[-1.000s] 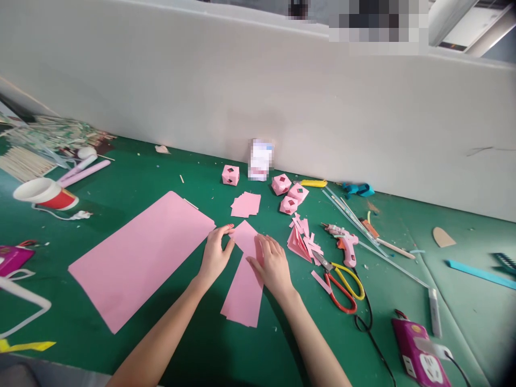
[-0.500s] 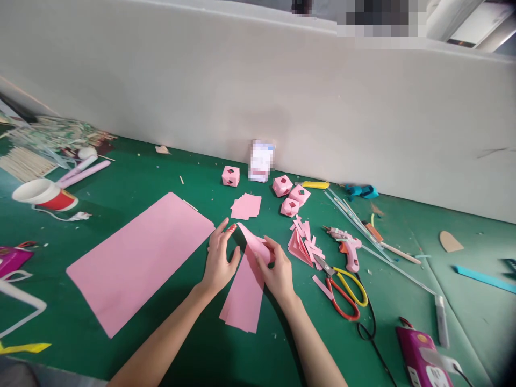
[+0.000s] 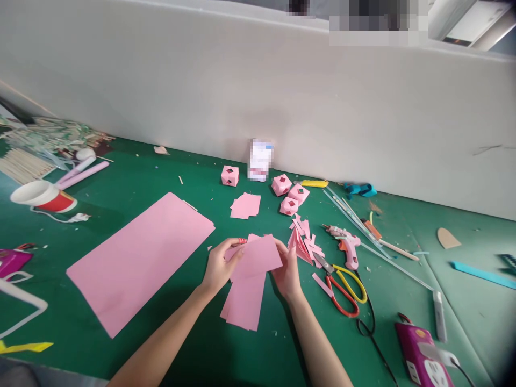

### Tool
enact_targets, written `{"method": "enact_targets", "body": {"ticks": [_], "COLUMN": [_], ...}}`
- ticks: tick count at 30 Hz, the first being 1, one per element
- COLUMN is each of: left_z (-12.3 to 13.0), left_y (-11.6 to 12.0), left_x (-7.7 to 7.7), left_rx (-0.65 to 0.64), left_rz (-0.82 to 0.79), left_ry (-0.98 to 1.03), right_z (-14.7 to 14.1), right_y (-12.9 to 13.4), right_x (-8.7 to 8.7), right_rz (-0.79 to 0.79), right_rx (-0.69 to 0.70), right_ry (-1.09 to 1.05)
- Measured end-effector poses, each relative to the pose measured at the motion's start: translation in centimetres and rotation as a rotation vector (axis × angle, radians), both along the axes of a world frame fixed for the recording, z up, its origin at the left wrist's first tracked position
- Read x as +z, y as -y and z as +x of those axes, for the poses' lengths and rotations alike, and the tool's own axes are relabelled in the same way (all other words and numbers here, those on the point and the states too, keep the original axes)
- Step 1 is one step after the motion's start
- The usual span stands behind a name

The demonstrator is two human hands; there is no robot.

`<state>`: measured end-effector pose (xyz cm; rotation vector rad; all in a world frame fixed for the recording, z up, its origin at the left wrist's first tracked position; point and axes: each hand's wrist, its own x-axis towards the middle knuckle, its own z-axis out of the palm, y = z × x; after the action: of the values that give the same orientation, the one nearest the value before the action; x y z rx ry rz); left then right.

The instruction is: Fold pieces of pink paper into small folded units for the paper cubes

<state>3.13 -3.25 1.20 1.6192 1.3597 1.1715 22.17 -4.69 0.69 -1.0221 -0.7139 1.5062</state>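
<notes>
My left hand (image 3: 220, 264) pinches the left end of a pink paper strip (image 3: 260, 258), thumb on top. My right hand (image 3: 289, 273) is at the strip's right end, its fingers partly behind the paper. The held strip lies crosswise above a few overlapping pink strips (image 3: 245, 302) on the table. To the left is a large pink paper sheet (image 3: 141, 263). Beyond my hands sits a small pile of pink paper pieces (image 3: 245, 206). Right of my right hand, folded pink paper and narrow scraps (image 3: 307, 242) lie together.
Several folded pink paper shapes (image 3: 289, 206) stand near the wall, by a phone-like upright object (image 3: 260, 160). At right lie scissors (image 3: 342, 287), a pink glue gun (image 3: 345, 244) and a purple power box (image 3: 423, 352). A paper cup (image 3: 44, 194) and sticks (image 3: 26, 164) are at left.
The pink strip between my hands was bent upward and now lies flat and crosswise. My left hand has moved down onto its left end; my right hand has turned at its right end.
</notes>
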Motion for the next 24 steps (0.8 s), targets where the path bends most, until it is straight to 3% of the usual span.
{"method": "enact_targets", "body": {"ticks": [3, 10, 16, 20, 24], "left_z": [0.3, 0.7, 0.6, 0.8, 1.0], "left_y": [0.0, -0.1, 0.0, 0.5, 0.9], "left_x": [0.0, -0.3, -0.4, -0.3, -0.2], "left_rx": [0.034, 0.078, 0.091, 0.101, 0.109], "left_rz": [-0.101, -0.215, -0.233, -0.198, -0.154], "left_ry": [0.101, 0.243, 0.253, 0.233, 0.214], "right_z": [0.3, 0.4, 0.2, 0.0, -0.3], "right_y": [-0.2, -0.2, -0.3, -0.2, 0.0], "right_x": [-0.1, -1.1, -1.3, -1.5, -1.2], "right_rz": [-0.070, -0.016, -0.029, 0.062, 0.167], "right_rx": [-0.008, 0.058, 0.059, 0.051, 0.145], "right_ry": [-0.098, -0.005, -0.061, 0.081, 0.186]}}
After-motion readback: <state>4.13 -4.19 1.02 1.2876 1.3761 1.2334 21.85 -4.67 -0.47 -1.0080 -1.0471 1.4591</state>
